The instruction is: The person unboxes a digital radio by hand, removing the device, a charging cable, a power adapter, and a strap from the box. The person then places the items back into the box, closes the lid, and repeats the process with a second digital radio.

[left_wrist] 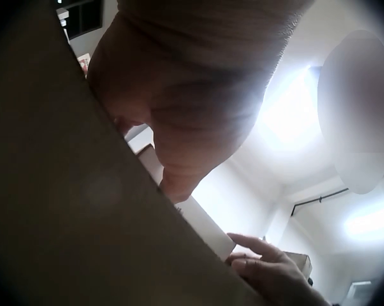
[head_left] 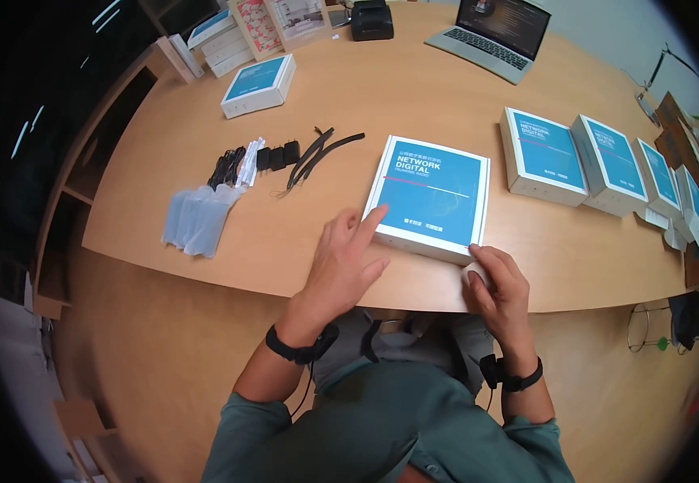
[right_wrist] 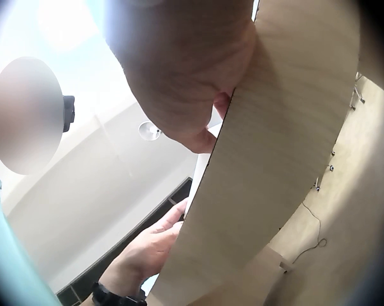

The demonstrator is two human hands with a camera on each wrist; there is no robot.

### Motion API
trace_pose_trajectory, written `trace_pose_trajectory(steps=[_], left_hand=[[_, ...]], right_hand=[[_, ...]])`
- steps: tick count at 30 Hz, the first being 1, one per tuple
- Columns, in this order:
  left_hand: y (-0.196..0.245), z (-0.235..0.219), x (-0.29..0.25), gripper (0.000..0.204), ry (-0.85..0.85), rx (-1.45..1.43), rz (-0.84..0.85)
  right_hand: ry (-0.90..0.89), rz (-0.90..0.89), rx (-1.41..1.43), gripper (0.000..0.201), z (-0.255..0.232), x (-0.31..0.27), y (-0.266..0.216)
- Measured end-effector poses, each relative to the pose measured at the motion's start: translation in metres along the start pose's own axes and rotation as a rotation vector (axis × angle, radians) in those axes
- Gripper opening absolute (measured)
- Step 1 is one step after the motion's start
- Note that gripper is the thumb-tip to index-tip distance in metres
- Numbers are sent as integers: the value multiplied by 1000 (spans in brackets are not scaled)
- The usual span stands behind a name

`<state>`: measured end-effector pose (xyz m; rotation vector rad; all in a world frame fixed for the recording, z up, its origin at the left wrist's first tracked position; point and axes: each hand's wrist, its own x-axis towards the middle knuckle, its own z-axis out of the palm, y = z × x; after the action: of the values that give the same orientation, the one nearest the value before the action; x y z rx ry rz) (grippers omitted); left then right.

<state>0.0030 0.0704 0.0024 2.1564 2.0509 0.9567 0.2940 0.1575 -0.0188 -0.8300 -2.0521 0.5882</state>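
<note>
A closed white carton with a blue "NETWORK DIGITAL" lid [head_left: 430, 193] lies near the table's front edge, between the two hands. My left hand [head_left: 341, 262] is at its left side, index finger extended onto the lid's edge and thumb apart from the carton. At the front right corner, my right hand [head_left: 504, 291] touches the carton with its fingertips, the thumb lower down. From below, the left wrist view shows the carton's pale side [left_wrist: 208, 226] between both hands. The tabletop's edge [right_wrist: 243, 159] hides part of the right fingers in the right wrist view.
Several similar blue-topped boxes [head_left: 547, 153] stand in a row at right; another box [head_left: 257, 84] is at back left. Clear plastic sleeves [head_left: 196, 221], coiled black cables [head_left: 227, 167], black adapters [head_left: 277, 155] and black strips [head_left: 325, 157] lie left. A laptop [head_left: 490, 40] stands behind.
</note>
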Motion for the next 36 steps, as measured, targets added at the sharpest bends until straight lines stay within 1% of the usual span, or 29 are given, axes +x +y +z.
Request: trace_pose_trajectory(steps=[1, 3, 4, 6, 7, 9, 10, 12, 13, 14, 16, 17, 18, 19, 21, 22, 23, 24, 25, 27, 29, 30, 31, 32, 33, 34, 36], left_hand=[[4, 4, -1, 76, -9, -1, 12], [11, 8, -2, 83, -46, -23, -37], [11, 9, -4, 83, -55, -21, -28], [10, 8, -6, 82, -61, -60, -45], [10, 8, -7, 82, -80, -56, -38], [12, 8, -8, 85, -3, -42, -26], [14, 6, -9, 85, -21, -43, -19], [18, 0, -5, 88, -115, 53, 44], [19, 0, -3, 88, -118, 53, 46], [19, 1, 0, 88, -105, 60, 74], [19, 5, 6, 89, -89, 68, 99], [17, 10, 8, 88, -108, -32, 68], [18, 13, 10, 87, -129, -131, 38], [21, 13, 7, 87, -131, -130, 43], [29, 11, 1, 87, -29, -101, 78], [32, 10, -3, 87, -30, -103, 82], [36, 9, -8, 89, 8, -32, 128], [38, 8, -15, 90, 44, 39, 168], [37, 8, -20, 90, 42, 37, 159], [32, 5, -25, 92, 41, 159, 206], [26, -4, -23, 92, 17, 199, 227], [24, -10, -22, 92, -12, 233, 253], [27, -17, -17, 92, -10, 235, 257], [33, -26, -10, 88, -5, 240, 292], [37, -33, -6, 83, -1, 245, 327], [37, -36, -5, 83, 2, 247, 329], [37, -42, -2, 69, -36, 161, 423]], right_hand=[[12, 9, -2, 47, -1, 0, 0], [24, 61, 62, 40, -4, -1, -1], [34, 70, 63, 40, -3, -3, -1], [83, 203, 257, 33, -2, -8, 0], [94, 218, 263, 33, -4, -10, -1], [-51, 214, 155, 31, -13, -10, -3], [-43, 231, 159, 31, -10, -10, 0], [90, 99, 142, 29, -1, -9, 6], [-2, 196, 89, 35, -9, -8, -2], [-2, 198, 90, 35, -7, -6, -4], [123, 65, -114, 43, -2, 4, -7], [18, 131, 33, 52, -4, 3, -7], [23, 133, 35, 52, -3, 0, -7], [23, 119, 35, 53, -1, -3, -7], [33, 105, 27, 54, -3, -8, -7], [61, 64, 29, 56, -5, -13, -7], [84, 25, 33, 58, -6, -19, -9], [77, 30, 34, 58, -6, -24, -13], [93, 34, 35, 60, -6, -29, -17], [107, 33, 40, 61, -5, -33, -20], [79, -26, 75, 62, -4, -38, -16], [81, -28, 76, 62, -4, -39, -14], [86, -72, 50, 62, -5, -38, -12], [93, -116, 24, 63, -6, -36, -11], [97, -119, 23, 63, -8, -34, -12], [96, -122, 18, 64, -9, -30, -16], [101, -128, 14, 65, -9, -27, -14]])
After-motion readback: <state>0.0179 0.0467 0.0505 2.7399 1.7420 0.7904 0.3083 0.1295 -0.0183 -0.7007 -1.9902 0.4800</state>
